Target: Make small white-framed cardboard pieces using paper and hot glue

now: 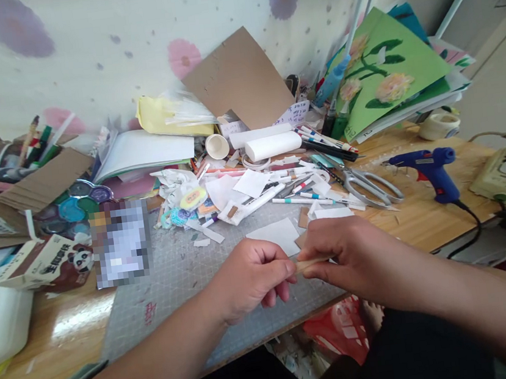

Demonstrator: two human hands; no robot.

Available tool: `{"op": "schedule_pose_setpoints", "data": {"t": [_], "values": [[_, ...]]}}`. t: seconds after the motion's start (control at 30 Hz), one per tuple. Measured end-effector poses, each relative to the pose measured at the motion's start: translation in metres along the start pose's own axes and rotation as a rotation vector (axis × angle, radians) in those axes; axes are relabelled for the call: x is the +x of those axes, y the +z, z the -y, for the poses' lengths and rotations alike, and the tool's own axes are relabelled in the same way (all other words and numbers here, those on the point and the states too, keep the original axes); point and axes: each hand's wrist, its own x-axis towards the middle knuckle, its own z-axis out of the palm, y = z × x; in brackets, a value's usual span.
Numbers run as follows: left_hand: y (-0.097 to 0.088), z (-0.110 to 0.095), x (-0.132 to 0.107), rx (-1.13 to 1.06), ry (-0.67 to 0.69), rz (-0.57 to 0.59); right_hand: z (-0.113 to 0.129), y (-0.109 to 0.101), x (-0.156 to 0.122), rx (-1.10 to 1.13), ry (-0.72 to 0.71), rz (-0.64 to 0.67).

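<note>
My left hand [250, 279] and my right hand [349, 257] meet over the front of a grey cutting mat [172, 285]. Both are closed in a pinch on a thin, pale wooden stick [312, 261] held level between them. The left thumb and forefinger grip its left end; the right fingers cover its right end. A white paper piece [274, 235] lies on the mat just behind my hands.
Scissors [366, 186], pens and paper scraps crowd the mat's far side. A blue glue gun [430, 171] stands at the right with its cord running off the desk. Cardboard [239, 77], green flower craft sheets [386, 71], a paint palette [77, 202] and a panda box [45, 264] surround the desk.
</note>
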Motion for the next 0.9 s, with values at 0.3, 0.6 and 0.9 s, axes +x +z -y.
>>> {"op": "schedule_pose_setpoints", "data": {"t": [0.3,0.6,0.9], "values": [[0.0,0.005,0.003,-0.061,-0.047,-0.03,0.004,0.001,0.001,-0.044,-0.012,0.04],[0.003,0.006,0.006,-0.058,-0.039,-0.032,0.009,0.004,0.004,-0.055,-0.006,0.07],[0.002,0.003,0.004,-0.026,-0.044,-0.056,0.011,0.007,0.007,-0.025,-0.006,0.07]]}}
